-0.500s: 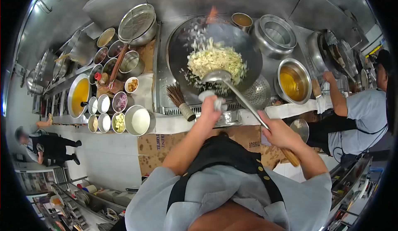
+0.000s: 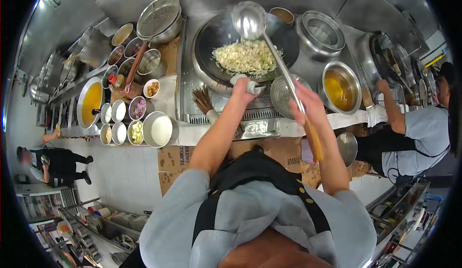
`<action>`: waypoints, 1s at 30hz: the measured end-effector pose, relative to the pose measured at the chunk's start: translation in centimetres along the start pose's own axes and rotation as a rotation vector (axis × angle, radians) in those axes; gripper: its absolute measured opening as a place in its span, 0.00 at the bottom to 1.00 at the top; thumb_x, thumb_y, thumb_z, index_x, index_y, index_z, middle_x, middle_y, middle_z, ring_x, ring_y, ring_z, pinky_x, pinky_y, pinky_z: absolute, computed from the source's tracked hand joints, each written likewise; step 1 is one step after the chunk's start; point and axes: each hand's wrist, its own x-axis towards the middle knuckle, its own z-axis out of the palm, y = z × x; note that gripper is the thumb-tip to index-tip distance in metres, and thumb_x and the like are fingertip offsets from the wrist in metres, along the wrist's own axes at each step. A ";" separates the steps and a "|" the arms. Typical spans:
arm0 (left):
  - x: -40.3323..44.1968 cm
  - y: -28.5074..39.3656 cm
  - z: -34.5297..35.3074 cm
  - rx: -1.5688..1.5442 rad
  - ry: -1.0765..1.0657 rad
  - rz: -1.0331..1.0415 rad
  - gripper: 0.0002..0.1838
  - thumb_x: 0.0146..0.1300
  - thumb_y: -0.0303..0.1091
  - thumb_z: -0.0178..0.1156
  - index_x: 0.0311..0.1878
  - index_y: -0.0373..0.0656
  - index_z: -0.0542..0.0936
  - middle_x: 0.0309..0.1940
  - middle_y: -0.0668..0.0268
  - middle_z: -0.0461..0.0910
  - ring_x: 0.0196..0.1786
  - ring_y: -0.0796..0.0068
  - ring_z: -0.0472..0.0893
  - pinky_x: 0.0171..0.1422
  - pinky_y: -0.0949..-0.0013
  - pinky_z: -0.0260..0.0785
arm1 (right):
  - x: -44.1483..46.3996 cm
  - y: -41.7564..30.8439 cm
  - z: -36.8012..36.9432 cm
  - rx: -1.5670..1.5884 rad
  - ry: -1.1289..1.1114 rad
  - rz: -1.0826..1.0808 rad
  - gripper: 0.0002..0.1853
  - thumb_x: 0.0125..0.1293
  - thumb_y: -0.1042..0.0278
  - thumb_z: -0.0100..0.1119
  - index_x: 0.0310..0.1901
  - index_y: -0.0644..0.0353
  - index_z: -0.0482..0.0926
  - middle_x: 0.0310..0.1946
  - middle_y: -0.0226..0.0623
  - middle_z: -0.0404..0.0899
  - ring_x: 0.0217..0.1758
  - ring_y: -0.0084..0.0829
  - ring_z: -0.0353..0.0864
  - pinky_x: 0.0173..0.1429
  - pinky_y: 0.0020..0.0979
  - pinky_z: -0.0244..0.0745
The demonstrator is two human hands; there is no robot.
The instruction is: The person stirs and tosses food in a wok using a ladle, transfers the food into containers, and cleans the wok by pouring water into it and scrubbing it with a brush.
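Note:
A dark wok (image 2: 204, 46) sits on the stove with a pale heap of chopped food (image 2: 245, 57), like rice with green bits, in its middle. My left hand (image 2: 242, 94) is closed round a folded white cloth (image 2: 249, 83) at the wok's near rim; the part of the wok under the cloth is hidden. My right hand (image 2: 310, 105) grips a long metal ladle (image 2: 249, 21) near its wooden handle. The ladle's bowl is raised above the far part of the wok, apart from the food.
Left stand small bowls of ingredients (image 2: 139, 108), a yellow liquid basin (image 2: 91, 106) and a strainer (image 2: 158, 15). A bamboo brush (image 2: 204, 102) lies before the wok. Right are a perforated skimmer (image 2: 284, 95), an oil pot (image 2: 340, 87) and a co-worker (image 2: 414, 128). Another person (image 2: 53, 162) stands far left.
The ladle has risen from the food towards the back of the wok, and my right hand moved up. The tossed food has settled lower in the wok. The flame behind is no longer visible.

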 end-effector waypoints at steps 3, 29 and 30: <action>4.8 -1.0 -2.6 0.025 -0.097 0.002 0.09 0.54 0.28 0.49 0.39 0.41 0.67 0.29 0.58 0.72 0.28 0.59 0.74 0.29 0.51 0.68 | 6.7 -0.3 -2.0 0.647 -0.270 0.303 0.12 0.68 0.63 0.45 0.48 0.61 0.66 0.18 0.28 0.65 0.12 0.16 0.60 0.12 0.18 0.54; 4.8 -0.6 -2.5 0.134 -0.031 -0.030 0.09 0.58 0.28 0.46 0.41 0.37 0.70 0.37 0.56 0.74 0.39 0.56 0.75 0.45 0.52 0.70 | 13.1 4.3 1.9 -0.237 0.022 0.251 0.09 0.67 0.62 0.47 0.44 0.56 0.69 0.17 0.29 0.67 0.11 0.18 0.60 0.12 0.22 0.60; 3.9 -0.9 -2.0 0.105 -0.004 -0.021 0.08 0.56 0.27 0.48 0.39 0.38 0.70 0.34 0.57 0.73 0.36 0.58 0.75 0.41 0.52 0.70 | 12.7 2.9 1.5 -0.354 0.068 0.245 0.14 0.66 0.63 0.49 0.52 0.55 0.69 0.17 0.27 0.65 0.12 0.17 0.61 0.12 0.21 0.60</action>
